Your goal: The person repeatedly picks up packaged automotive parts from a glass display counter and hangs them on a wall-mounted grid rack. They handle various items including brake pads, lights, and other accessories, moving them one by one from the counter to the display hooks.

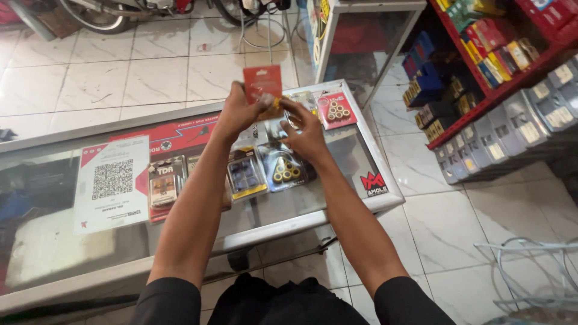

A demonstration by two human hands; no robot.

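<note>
Red blister pack (262, 81): held up over the glass counter (361, 207), pinched at its lower end by the left hand (241, 111), fingers closed on it; right hand (308, 133) just beside the grip, fingertips at the pack's lower edge, hold there cannot be told; below the grip, flat on the glass, two roller packs (265, 171); right of the grip, a pink pack (335, 109); far left of it, a white code sheet (112, 183)
</note>
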